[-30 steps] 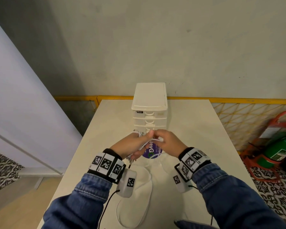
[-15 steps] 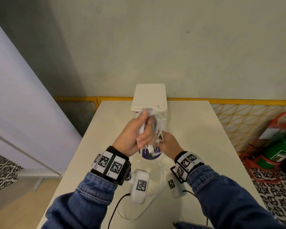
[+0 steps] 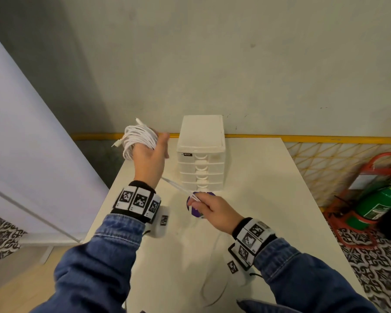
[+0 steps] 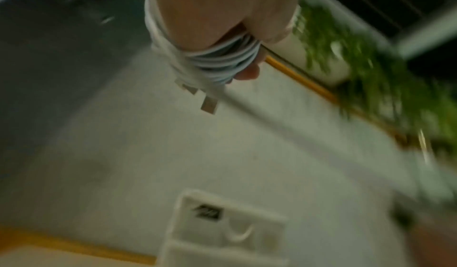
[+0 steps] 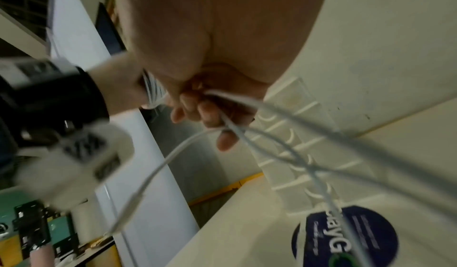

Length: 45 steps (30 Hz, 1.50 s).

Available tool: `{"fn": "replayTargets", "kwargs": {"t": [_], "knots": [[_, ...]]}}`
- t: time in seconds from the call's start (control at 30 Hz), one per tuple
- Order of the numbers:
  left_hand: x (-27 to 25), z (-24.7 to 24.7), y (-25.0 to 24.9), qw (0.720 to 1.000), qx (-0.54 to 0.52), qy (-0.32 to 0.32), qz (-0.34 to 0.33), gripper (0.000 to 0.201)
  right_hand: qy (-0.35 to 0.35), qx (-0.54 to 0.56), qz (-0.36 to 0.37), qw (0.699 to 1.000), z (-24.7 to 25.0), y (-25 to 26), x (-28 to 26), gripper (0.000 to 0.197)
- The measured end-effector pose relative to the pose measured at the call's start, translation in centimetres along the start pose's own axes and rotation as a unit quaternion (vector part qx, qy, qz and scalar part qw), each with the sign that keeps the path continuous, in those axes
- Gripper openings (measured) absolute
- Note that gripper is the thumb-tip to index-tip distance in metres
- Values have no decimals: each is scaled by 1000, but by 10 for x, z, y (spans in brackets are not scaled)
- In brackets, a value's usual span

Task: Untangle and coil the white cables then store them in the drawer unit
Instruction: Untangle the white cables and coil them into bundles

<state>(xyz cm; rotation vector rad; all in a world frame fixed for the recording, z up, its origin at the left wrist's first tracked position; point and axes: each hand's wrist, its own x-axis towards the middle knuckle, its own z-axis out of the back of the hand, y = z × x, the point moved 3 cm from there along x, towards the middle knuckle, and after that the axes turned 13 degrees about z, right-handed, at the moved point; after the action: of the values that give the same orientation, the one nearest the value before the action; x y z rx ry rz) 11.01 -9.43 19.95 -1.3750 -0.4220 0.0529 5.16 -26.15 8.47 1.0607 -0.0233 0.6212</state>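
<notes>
My left hand (image 3: 150, 154) is raised to the left of the white drawer unit (image 3: 201, 154) and grips a bundle of coiled white cable (image 3: 138, 138), with a metal plug (image 4: 209, 106) sticking out of the bundle (image 4: 222, 64). A taut white strand (image 3: 176, 185) runs from under that hand down to my right hand (image 3: 203, 206), which pinches loose white cables (image 5: 237, 130) low over the table, just in front of the unit. More loose cable (image 3: 212, 288) lies on the table near my right forearm. All the drawers look closed.
The cream table (image 3: 269, 199) stands against a grey wall. A round purple sticker (image 3: 193, 208) lies on it in front of the drawer unit. A green fire extinguisher (image 3: 379, 204) in a red stand sits on the floor at right. A pale partition stands at left.
My left hand has lifted up and to the left with the cable bundle, away from the right hand. The right hand stayed low, and a strand now stretches between them.
</notes>
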Motion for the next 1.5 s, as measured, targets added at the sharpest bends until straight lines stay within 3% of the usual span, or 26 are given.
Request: {"fn": "replayTargets", "kwargs": {"t": [0.07, 0.13, 0.17, 0.23, 0.27, 0.3, 0.37, 0.43, 0.53, 0.63, 0.83, 0.93, 1.03, 1.17, 1.23, 1.3, 1.4, 1.5], "knots": [[-2, -3, 20, 973, 221, 57, -20, 39, -32, -1, 34, 999, 9, 9, 3, 21], [-7, -7, 37, 915, 373, 148, -32, 50, -53, -31, 74, 995, 21, 18, 7, 26], [-12, -9, 43, 904, 375, 205, -15, 56, -62, -56, 93, 992, 27, 22, 9, 28], [-25, -11, 50, 894, 283, 341, 65, 70, -87, -105, 130, 982, 40, 24, 13, 29], [-35, -14, 48, 875, 241, 405, 109, 75, -97, -127, 140, 977, 46, 23, 14, 26], [-44, -17, 45, 850, 219, 459, 139, 75, -99, -155, 138, 973, 51, 19, 14, 22], [-56, -24, 39, 822, 204, 510, 153, 53, -74, -204, 114, 970, 55, 12, 13, 14], [-56, -26, 32, 837, 172, 497, 149, 30, -35, -227, 81, 970, 55, 0, 10, 13], [-44, -17, 22, 890, 74, 423, 153, 43, -12, -226, 13, 974, 54, -27, -3, 29], [-29, -5, 10, 927, -18, 346, 143, 42, 0, -182, -68, 981, 55, -55, -24, 25], [-12, 4, 4, 960, -96, 214, 153, 37, 51, -247, -180, 951, 56, -80, -49, 17], [-10, 6, 7, 970, -98, 151, 163, 33, 28, -258, -158, 953, 56, -79, -52, 15], [-7, 13, 10, 975, -106, 63, 184, 27, -49, -225, -111, 967, 62, -66, -49, 22], [0, 26, 24, 975, -35, -64, 210, 31, -139, -139, -87, 977, 69, -39, -41, 9], [-1, 26, 32, 974, 18, -61, 218, 35, -139, -124, -78, 979, 67, -27, -36, 8], [-8, 18, 42, 970, 45, -16, 236, 32, -120, -103, -77, 984, 62, -17, -28, 8], [-27, -1, 51, 961, 79, 87, 250, 34, -141, -23, -55, 988, 55, -6, -17, 23], [-52, -21, 56, 940, 94, 216, 246, 54, -138, 12, -47, 989, 50, 7, -7, 28]]}}
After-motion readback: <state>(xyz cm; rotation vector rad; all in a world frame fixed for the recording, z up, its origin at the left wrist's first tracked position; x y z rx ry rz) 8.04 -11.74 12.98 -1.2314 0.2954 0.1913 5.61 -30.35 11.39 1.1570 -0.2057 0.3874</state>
